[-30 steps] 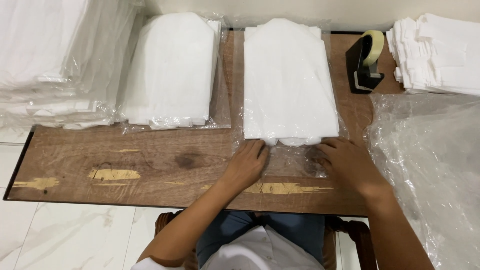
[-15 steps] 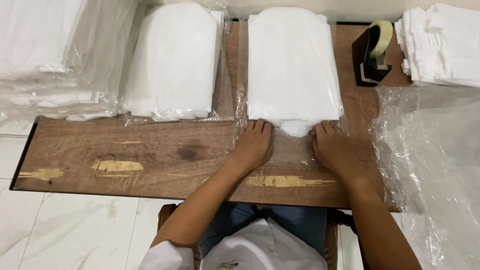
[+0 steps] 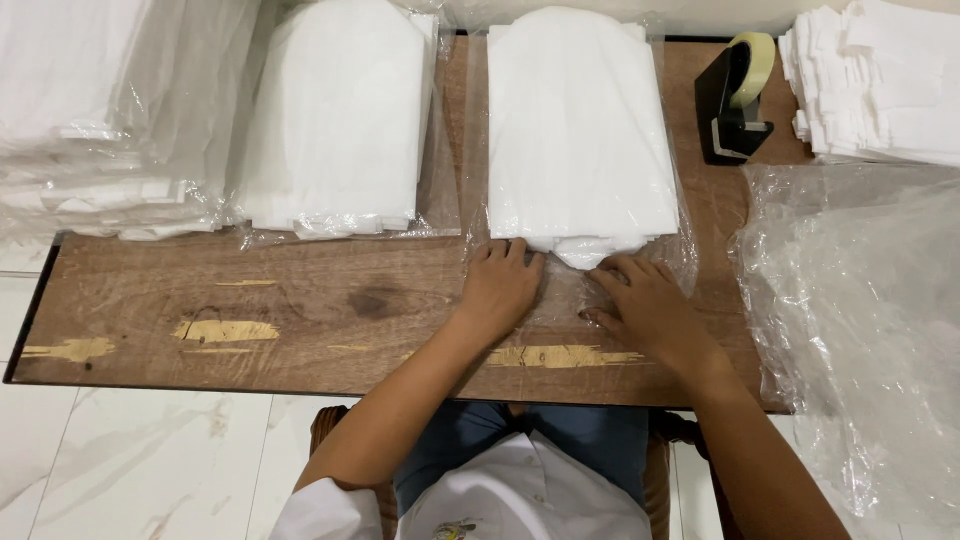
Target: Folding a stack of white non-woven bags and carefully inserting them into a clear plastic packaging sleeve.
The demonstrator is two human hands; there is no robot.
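A brown wooden table (image 3: 330,310) with worn yellow patches stands over a white tiled floor (image 3: 130,470). On its far side lie two white folded cloths in clear bags, one in the middle (image 3: 340,120) and one to the right (image 3: 580,130). A black tape holder (image 3: 735,100) sits far right. Clear plastic sheets (image 3: 860,320) drape over the right end. Both hands (image 3: 500,285) press flat on the near edge of the right bag.
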